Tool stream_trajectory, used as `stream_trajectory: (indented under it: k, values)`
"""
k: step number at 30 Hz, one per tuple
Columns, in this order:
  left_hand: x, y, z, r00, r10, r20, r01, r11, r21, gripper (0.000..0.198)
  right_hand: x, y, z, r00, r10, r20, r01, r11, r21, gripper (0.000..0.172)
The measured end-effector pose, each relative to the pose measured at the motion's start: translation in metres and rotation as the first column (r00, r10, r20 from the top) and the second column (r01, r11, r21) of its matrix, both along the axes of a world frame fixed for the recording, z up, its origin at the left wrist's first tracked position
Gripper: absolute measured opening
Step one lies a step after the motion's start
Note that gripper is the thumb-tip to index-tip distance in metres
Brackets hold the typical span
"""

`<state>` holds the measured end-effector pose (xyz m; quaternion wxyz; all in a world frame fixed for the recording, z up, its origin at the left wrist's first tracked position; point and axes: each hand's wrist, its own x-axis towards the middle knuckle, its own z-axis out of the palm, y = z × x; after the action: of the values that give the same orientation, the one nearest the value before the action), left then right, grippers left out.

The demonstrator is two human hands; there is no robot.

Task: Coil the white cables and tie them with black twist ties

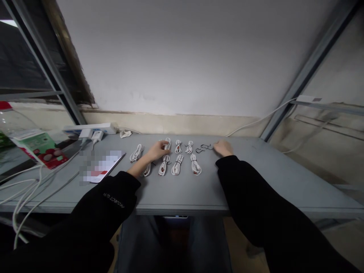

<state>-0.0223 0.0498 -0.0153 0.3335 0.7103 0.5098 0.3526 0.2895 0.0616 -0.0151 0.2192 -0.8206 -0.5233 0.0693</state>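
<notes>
Several coiled white cables lie in two rough rows on the grey table point(182, 193). My left hand point(156, 151) reaches over the left part of the rows, its fingers curled at a white coil point(168, 143) in the back row. Part of another coil point(147, 170) shows beside my left wrist. Two tied coils, one point(178, 146) and another point(189, 147), are right of that hand. Farther right, thin black ties point(204, 148) lie loose. My right hand point(223, 148) rests on the table beside them, its fingers bent and their tips hidden.
On the left are a phone point(105, 167), a power strip point(106, 128) with white plugs, loose white cables point(36, 182) and a bottle with a green and red label point(42, 148). A wall stands behind the table, with metal posts at both sides.
</notes>
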Motion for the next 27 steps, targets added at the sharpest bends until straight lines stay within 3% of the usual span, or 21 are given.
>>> stream_trajectory:
  k: [4,9,12,13,16,20,23,27]
  values:
    - [0.002,-0.002,0.003,1.0,0.002,0.026,0.001,0.994,-0.111,0.045,-0.003,-0.005,0.003,0.998,0.008,0.063,-0.007,1.0,-0.018,0.032]
    - [0.0,-0.001,0.0,0.995,0.075,-0.072,-0.076,0.997,-0.007,0.046,-0.004,-0.006,0.0,0.99,0.038,0.133,-0.038,0.999,0.003,0.028]
    - [-0.002,0.002,-0.004,0.986,0.093,-0.135,-0.088,0.995,0.045,0.046,-0.01,-0.004,-0.002,0.979,0.122,0.163,-0.151,0.972,0.182,0.022]
    - [-0.002,0.002,-0.005,0.984,0.097,-0.15,-0.091,0.995,0.048,0.046,-0.014,-0.003,-0.003,0.968,0.18,0.174,-0.224,0.934,0.279,0.021]
    - [-0.001,0.002,-0.006,0.977,0.121,-0.176,-0.113,0.992,0.055,0.048,-0.029,-0.003,-0.005,0.895,0.398,0.2,-0.442,0.744,0.501,0.018]
    - [-0.001,-0.001,-0.001,0.983,0.102,-0.154,-0.097,0.995,0.038,0.048,-0.055,-0.017,-0.006,0.697,0.68,0.226,-0.686,0.541,0.487,0.024]
    - [0.0,-0.003,0.001,0.991,0.065,-0.121,-0.065,0.998,0.003,0.044,-0.07,-0.032,-0.005,0.576,0.778,0.253,-0.801,0.473,0.367,0.033]
    - [0.001,-0.001,0.0,0.996,0.024,-0.088,-0.025,1.0,-0.007,0.038,-0.081,-0.043,-0.003,0.528,0.8,0.285,-0.847,0.472,0.245,0.039]
